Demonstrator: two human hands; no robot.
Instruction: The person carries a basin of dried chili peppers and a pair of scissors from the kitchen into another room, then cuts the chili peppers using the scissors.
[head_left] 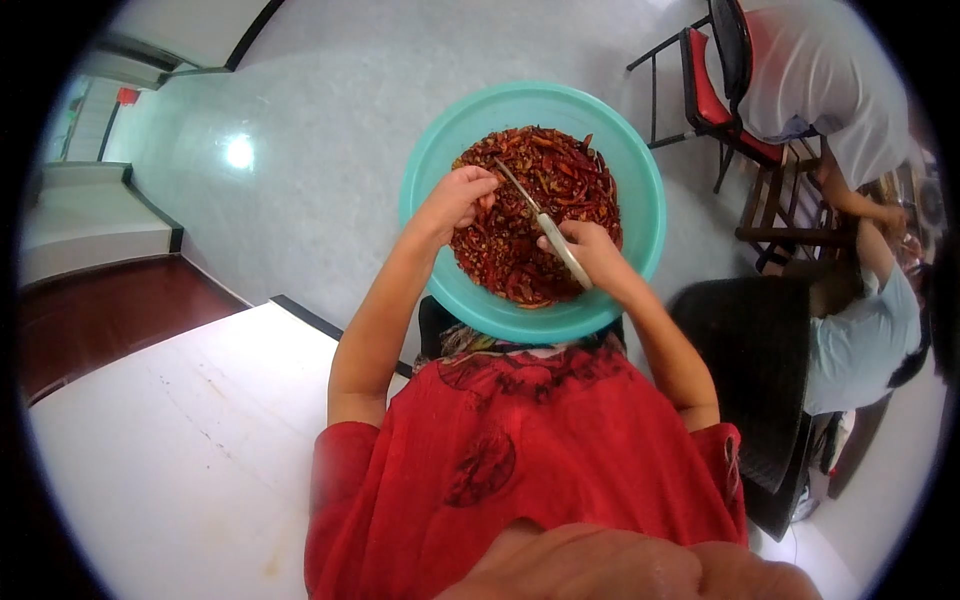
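A wide turquoise basin [643,165] is in front of me, with a heap of dried red chilies [565,165] in it, some whole and some in cut pieces with seeds. In my right hand [596,252] is a pair of scissors [545,220] with pale handles, its blades pointing up and left over the heap. My left hand [462,204] is at the basin's left side, its fingers pinched on a red chili [487,200] that shows only in part. The scissor tips are close to the left fingers.
A white tabletop [180,440] is at the lower left. On the right are a red and black chair [705,85], a wooden stool [790,235] and a dark chair back [745,370]. Other people sit there, one in a white top [820,70], another in light blue [865,345].
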